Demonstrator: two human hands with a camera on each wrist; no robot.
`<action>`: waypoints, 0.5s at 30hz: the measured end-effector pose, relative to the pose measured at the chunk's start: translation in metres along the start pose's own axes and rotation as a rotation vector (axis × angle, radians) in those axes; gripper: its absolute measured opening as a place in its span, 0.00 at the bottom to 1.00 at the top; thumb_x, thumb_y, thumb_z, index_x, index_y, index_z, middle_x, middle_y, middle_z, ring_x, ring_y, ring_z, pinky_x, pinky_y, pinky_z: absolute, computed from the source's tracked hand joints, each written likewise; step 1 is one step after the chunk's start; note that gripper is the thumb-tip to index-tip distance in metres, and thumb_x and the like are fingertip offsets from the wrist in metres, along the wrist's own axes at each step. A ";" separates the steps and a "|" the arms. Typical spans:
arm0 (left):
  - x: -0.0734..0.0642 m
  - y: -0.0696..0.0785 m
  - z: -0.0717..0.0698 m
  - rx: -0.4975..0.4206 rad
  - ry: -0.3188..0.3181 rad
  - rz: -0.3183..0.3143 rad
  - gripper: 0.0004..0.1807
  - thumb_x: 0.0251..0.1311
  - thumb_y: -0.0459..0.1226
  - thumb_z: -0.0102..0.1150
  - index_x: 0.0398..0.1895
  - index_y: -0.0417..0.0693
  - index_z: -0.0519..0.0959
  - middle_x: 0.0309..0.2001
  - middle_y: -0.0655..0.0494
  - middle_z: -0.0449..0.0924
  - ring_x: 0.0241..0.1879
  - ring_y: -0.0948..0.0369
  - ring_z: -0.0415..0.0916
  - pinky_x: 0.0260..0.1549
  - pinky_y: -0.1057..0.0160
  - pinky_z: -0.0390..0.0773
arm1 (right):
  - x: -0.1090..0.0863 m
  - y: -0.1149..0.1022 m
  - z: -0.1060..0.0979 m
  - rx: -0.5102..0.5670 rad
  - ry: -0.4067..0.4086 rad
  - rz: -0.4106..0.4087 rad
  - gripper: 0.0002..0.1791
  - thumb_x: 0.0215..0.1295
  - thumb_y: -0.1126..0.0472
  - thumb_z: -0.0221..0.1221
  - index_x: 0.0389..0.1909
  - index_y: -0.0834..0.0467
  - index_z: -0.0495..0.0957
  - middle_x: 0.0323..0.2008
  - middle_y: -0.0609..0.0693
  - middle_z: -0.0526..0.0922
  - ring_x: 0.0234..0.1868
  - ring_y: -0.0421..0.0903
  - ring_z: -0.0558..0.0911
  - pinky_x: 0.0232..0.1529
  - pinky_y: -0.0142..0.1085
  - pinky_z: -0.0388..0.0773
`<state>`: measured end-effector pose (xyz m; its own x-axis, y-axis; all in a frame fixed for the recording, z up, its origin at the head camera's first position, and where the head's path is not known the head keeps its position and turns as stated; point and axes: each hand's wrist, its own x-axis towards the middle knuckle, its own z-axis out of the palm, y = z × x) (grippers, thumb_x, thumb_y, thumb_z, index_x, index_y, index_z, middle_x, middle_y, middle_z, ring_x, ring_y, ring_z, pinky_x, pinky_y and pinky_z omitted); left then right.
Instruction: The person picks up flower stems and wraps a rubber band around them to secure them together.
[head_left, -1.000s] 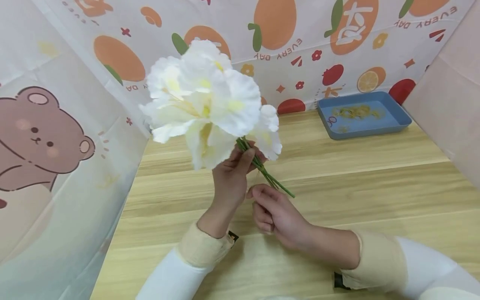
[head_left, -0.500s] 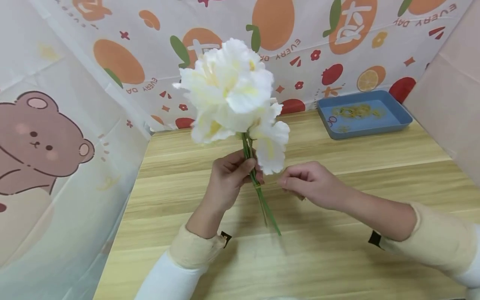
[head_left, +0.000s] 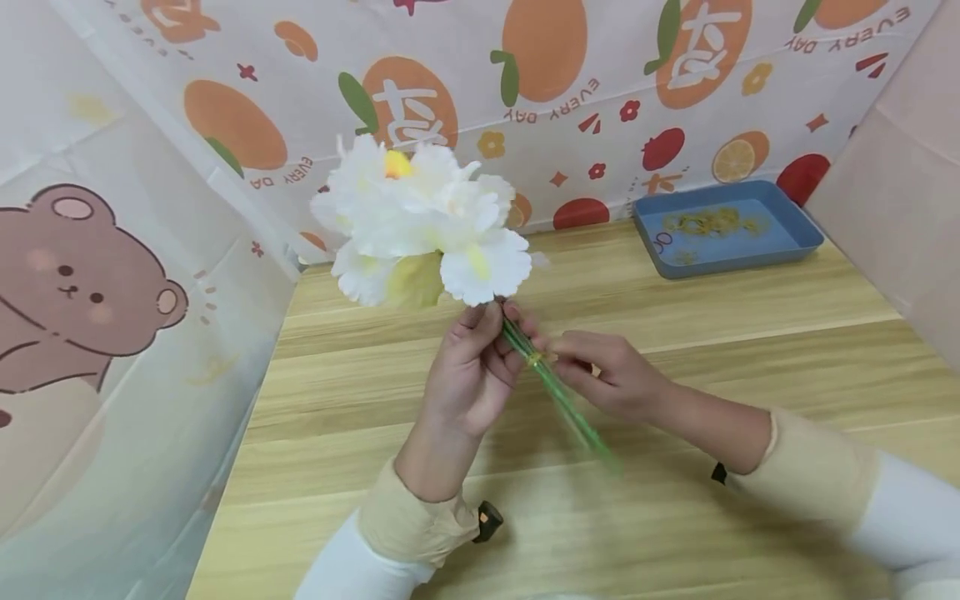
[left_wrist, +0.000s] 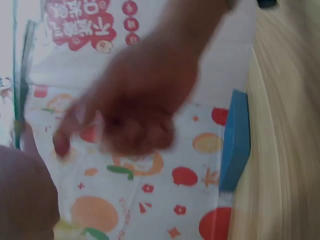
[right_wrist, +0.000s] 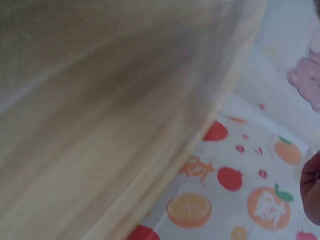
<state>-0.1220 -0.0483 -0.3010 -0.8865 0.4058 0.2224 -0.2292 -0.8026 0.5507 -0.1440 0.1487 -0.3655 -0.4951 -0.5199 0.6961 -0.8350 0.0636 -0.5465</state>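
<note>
White artificial flowers (head_left: pixel 427 208) with yellow centres make up a bunch. My left hand (head_left: pixel 472 375) grips its green stems (head_left: pixel 558 392) just below the blooms, thumb on the near side. The stems slant down to the right, their lower ends blurred. Around them sits a thin yellow rubber band (head_left: pixel 534 358). My right hand (head_left: pixel 611 375) has curled fingers, its thumb and index fingertips right at the band; I cannot tell whether they pinch it. In the left wrist view, the right hand (left_wrist: pixel 142 100) is blurred, beside part of the left hand (left_wrist: pixel 25 195).
A blue tray (head_left: pixel 738 262) with several loose yellow rubber bands stands at the back right of the wooden table (head_left: pixel 337 433). Fruit-printed cloth (head_left: pixel 465 83) hangs behind the table, and a cloth with a bear (head_left: pixel 90 283) hangs on the left.
The right hand first moved right, away from the stems, and is now back at the band. The left hand has turned, so the blooms swung right, then back left and lower.
</note>
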 end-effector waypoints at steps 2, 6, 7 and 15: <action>0.002 -0.002 0.005 -0.020 0.078 0.046 0.14 0.75 0.32 0.41 0.38 0.42 0.80 0.36 0.54 0.84 0.40 0.59 0.86 0.47 0.61 0.85 | -0.003 0.000 0.011 -0.028 -0.028 0.077 0.22 0.67 0.67 0.59 0.62 0.57 0.73 0.22 0.43 0.72 0.22 0.31 0.67 0.21 0.22 0.68; 0.003 -0.003 0.011 0.075 0.187 0.116 0.14 0.74 0.30 0.42 0.38 0.43 0.81 0.35 0.53 0.86 0.40 0.58 0.87 0.48 0.57 0.85 | -0.008 -0.014 0.034 0.059 -0.107 0.190 0.44 0.58 0.73 0.61 0.75 0.60 0.52 0.22 0.45 0.72 0.22 0.32 0.68 0.19 0.24 0.70; 0.003 -0.003 0.012 0.115 0.199 0.129 0.15 0.74 0.28 0.42 0.39 0.43 0.82 0.35 0.52 0.87 0.41 0.57 0.87 0.47 0.57 0.85 | -0.010 -0.018 0.040 0.125 -0.128 0.217 0.47 0.59 0.74 0.60 0.76 0.60 0.47 0.24 0.46 0.73 0.23 0.32 0.69 0.19 0.25 0.71; 0.005 -0.005 0.004 0.429 0.097 0.260 0.18 0.69 0.22 0.45 0.45 0.47 0.84 0.35 0.51 0.87 0.33 0.58 0.87 0.35 0.61 0.88 | -0.021 -0.051 0.063 0.781 -0.162 0.359 0.59 0.64 0.77 0.55 0.77 0.46 0.22 0.23 0.60 0.69 0.25 0.35 0.71 0.22 0.28 0.74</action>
<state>-0.1241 -0.0407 -0.2997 -0.9300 0.1579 0.3319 0.1718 -0.6113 0.7725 -0.0760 0.1030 -0.3815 -0.6071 -0.6990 0.3779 -0.2026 -0.3237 -0.9242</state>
